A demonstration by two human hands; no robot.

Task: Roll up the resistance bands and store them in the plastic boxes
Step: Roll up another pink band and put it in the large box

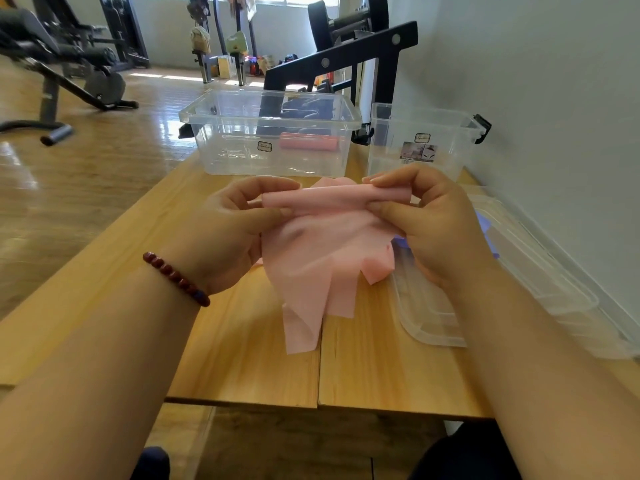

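Note:
A pink resistance band (318, 258) is held above the wooden table (242, 358), its top edge rolled into a thin tube. My left hand (225, 233) pinches the tube's left end and my right hand (433, 220) pinches its right end. The loose part of the band hangs down onto the table. A clear plastic box (207, 133) stands behind, with a rolled pink band (308, 141) lying inside. To its right stands a second, smaller clear box (381, 140). A bit of purple band (486, 226) shows behind my right hand.
Clear box lids (429, 320) lie stacked on the table's right side, next to the wall. A black weight rack (346, 57) stands behind the boxes. Gym benches (62, 64) stand on the wood floor at the far left.

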